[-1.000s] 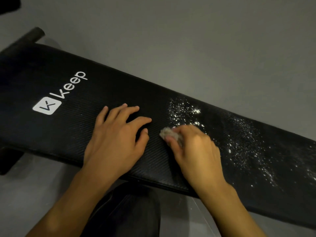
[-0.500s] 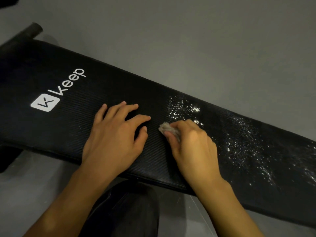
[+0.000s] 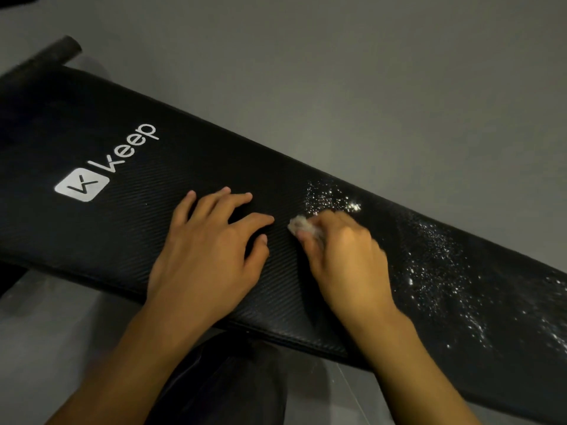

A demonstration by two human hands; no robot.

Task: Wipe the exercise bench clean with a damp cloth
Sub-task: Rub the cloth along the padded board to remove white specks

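Writing: white "Keep" wordmark [image 3: 131, 147] printed on the left part of the bench pad, with a white square logo badge [image 3: 81, 184] bearing a dark K-like mark just left of it.
Bench: black exercise bench [image 3: 129, 228] with a ribbed textured pad, running from far left to near right across the grey floor [image 3: 368, 87].
Cloth: a small pale wad of cloth [image 3: 299, 224] on the pad's middle, its left tip showing past the fingertips.
Cloth against grip: it sits under and between the right fingers and thumb, pinched by them and pressed to the pad.
Right hand: right hand [image 3: 343, 259] knuckles up, fingers curled, slightly blurred.
Left hand: left hand [image 3: 208, 253] lies flat on the pad, fingers spread, just left of the cloth, holding nothing.
Specks: white specks [image 3: 435, 271] scattered over the pad right of the right hand.
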